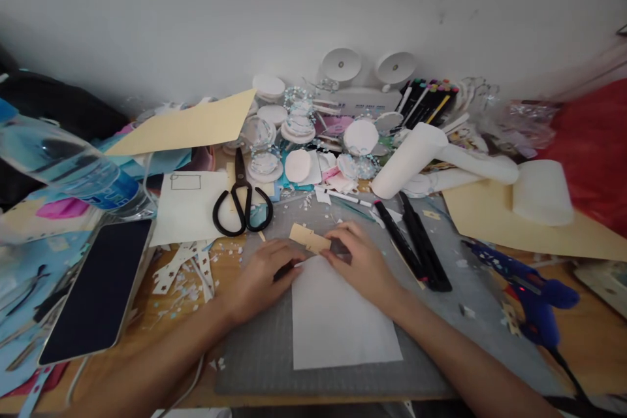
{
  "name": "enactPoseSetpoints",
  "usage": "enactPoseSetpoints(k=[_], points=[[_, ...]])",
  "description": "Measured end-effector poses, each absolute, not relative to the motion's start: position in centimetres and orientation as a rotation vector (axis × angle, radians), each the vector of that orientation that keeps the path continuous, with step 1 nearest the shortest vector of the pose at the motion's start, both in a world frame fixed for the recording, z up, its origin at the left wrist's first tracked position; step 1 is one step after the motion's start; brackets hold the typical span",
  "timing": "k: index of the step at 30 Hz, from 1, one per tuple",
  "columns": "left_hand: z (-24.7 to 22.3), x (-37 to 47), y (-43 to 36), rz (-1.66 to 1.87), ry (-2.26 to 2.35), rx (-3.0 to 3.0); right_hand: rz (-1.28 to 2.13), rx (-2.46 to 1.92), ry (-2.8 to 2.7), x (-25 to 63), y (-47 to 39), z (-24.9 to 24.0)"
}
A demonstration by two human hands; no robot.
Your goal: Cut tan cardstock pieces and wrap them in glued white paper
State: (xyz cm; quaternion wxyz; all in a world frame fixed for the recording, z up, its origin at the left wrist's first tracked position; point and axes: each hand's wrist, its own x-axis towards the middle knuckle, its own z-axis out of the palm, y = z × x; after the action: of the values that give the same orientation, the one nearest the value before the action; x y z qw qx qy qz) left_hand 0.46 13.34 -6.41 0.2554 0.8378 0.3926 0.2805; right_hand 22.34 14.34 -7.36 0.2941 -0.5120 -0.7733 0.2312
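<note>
A white sheet of paper [345, 326] lies on the grey cutting mat [255, 353] in front of me. At its upper left corner, my left hand [267, 274] has its thumb and fingers closed on the edge. My right hand [360, 264] is at the sheet's upper right, thumb and fingers curled round the right end of a small pale-yellow card piece [307, 236]. The card rests just beyond the paper's top edge, and a short notch or mark shows near its middle. Both sets of fingertips are partly hidden.
Black-handled scissors [240, 202] lie beyond my left hand, a phone [100, 290] and a water bottle [73, 163] further left. To the right are a black utility knife [425, 248], a marker [399, 238] and a blue glue gun [531, 294]. Paper discs [361, 137] crowd the back.
</note>
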Motion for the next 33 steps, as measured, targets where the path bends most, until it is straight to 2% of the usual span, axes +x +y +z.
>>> enactPoseSetpoints(k=[7,12,27,33], points=[[-6.0,0.5,13.6,0.761,1.034,2.238,0.732,-1.144,-1.782,23.4,14.0,-6.2],[-5.9,0.5,13.6,0.757,1.089,2.163,0.93,-0.965,-1.994,23.0,13.3,-6.0],[-6.5,0.5,13.3,0.809,1.17,2.324,0.168,-1.231,-2.266,21.8,12.4,-6.6],[-6.5,0.5,13.5,0.827,1.229,2.358,0.097,-1.257,-2.29,21.2,12.3,-7.0]])
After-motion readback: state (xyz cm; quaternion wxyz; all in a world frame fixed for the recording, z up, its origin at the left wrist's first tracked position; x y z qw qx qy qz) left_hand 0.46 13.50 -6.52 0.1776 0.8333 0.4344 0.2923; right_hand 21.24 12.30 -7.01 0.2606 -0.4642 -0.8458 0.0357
